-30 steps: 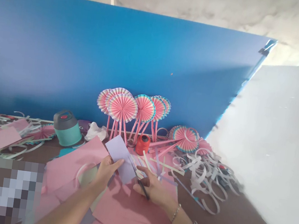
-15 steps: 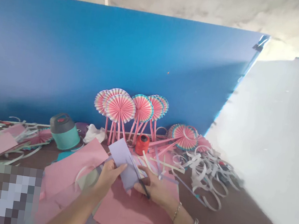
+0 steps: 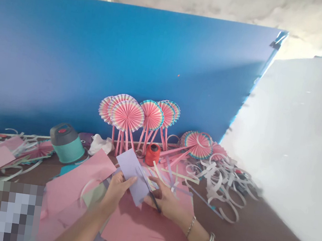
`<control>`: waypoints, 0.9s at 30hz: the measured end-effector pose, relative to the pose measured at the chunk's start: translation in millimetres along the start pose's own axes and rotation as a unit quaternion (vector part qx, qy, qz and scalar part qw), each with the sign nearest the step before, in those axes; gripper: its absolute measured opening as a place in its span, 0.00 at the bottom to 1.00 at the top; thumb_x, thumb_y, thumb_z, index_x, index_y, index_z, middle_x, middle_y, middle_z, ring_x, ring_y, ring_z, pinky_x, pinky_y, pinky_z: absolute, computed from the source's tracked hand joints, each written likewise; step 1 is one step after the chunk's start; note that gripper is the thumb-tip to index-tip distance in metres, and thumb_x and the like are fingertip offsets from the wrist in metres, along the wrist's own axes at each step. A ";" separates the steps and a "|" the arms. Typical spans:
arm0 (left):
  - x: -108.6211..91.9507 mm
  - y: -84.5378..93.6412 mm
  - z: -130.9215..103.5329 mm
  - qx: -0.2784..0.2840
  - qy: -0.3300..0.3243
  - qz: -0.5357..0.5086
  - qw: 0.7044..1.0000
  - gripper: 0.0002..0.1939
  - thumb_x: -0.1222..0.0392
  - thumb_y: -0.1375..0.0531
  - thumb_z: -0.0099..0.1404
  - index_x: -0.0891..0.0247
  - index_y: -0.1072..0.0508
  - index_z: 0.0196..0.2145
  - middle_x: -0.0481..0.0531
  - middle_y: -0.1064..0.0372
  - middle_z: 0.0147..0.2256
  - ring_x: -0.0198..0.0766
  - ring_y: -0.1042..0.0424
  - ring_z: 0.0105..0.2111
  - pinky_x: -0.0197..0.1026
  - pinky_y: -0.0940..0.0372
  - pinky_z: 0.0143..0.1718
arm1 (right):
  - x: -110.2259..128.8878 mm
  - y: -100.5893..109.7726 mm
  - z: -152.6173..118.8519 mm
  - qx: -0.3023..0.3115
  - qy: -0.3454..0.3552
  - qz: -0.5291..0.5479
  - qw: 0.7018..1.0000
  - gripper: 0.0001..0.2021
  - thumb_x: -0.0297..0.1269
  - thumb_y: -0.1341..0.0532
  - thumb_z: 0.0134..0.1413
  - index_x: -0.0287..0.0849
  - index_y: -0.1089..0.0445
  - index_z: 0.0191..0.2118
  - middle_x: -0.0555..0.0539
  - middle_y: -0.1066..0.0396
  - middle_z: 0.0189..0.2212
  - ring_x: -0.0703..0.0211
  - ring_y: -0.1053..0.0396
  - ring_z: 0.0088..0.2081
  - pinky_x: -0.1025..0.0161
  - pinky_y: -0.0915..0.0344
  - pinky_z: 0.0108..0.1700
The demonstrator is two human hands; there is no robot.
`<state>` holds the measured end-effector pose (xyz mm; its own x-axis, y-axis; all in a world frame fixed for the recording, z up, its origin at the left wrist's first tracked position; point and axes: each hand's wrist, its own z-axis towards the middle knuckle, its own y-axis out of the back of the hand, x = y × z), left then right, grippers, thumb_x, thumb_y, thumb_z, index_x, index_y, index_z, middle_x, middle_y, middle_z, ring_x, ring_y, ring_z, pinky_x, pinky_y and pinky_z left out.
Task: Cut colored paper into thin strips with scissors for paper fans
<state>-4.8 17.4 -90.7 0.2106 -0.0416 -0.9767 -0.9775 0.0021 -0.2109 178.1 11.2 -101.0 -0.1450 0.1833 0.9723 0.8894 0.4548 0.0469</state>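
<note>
My left hand (image 3: 118, 190) pinches the left edge of a lavender paper sheet (image 3: 128, 162), thumb on top, holding it tilted above the pile. In my right hand (image 3: 165, 200) is a pair of dark-handled scissors (image 3: 155, 202), their blades lying along the lavender paper near its right side. Whether the blades are parted I cannot tell. Beneath both hands lie large pink paper sheets (image 3: 146, 233). Thin paper strips (image 3: 182, 175) in cream and lavender are scattered just beyond my right hand.
Pleated pink paper fans (image 3: 127, 116) stand against a blue panel (image 3: 157, 57). A red thread spool (image 3: 152, 157) is in front of them. A teal and grey container (image 3: 69, 150) stands at the left, and curled white strips (image 3: 223, 188) heap at the right. A white board (image 3: 299, 154) borders the right side.
The view has shifted slightly. Both hands keep nearly the same position, with the lavender paper and the scissors still held.
</note>
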 end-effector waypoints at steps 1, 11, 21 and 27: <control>-0.4 -0.3 -0.1 -0.002 0.003 -0.005 1.000 0.17 0.54 0.33 0.48 0.66 0.25 0.35 0.57 0.23 0.34 0.49 0.25 0.36 0.45 0.33 0.38 | 0.0 -0.1 0.1 -0.001 -0.002 -0.001 1.000 0.45 0.53 0.31 0.35 0.39 0.50 0.57 0.59 0.39 0.19 0.70 0.48 0.18 0.70 0.51 0.20; -0.1 0.2 0.6 -0.012 0.024 0.006 1.000 0.19 0.51 0.33 0.47 0.66 0.25 0.34 0.57 0.23 0.33 0.51 0.26 0.37 0.45 0.33 0.37 | -2.0 0.5 -1.5 -0.023 0.012 -0.051 0.998 0.40 0.47 0.32 0.39 0.39 0.48 0.57 0.61 0.43 0.16 0.68 0.47 0.17 0.70 0.51 0.19; 0.1 1.0 -1.6 -0.024 0.028 0.011 0.999 0.19 0.50 0.34 0.49 0.67 0.25 0.35 0.57 0.23 0.33 0.49 0.26 0.35 0.44 0.33 0.36 | -8.7 1.7 4.0 -0.034 0.027 -0.052 0.998 0.39 0.44 0.32 0.39 0.40 0.47 0.57 0.62 0.45 0.14 0.66 0.43 0.15 0.69 0.50 0.18; -0.5 3.4 -2.7 -0.075 0.019 0.015 0.997 0.17 0.49 0.38 0.52 0.65 0.23 0.34 0.55 0.23 0.32 0.47 0.27 0.35 0.42 0.34 0.36 | 2.6 -1.4 -1.8 -0.021 0.009 -0.079 0.997 0.39 0.45 0.31 0.37 0.39 0.45 0.55 0.61 0.44 0.15 0.69 0.46 0.17 0.70 0.51 0.19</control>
<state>-8.2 14.8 -90.8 0.1833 -0.0814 -0.9797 -0.9747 -0.1446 -0.1703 177.2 9.4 -98.0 -0.2778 0.0959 0.9558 0.8733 0.4397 0.2097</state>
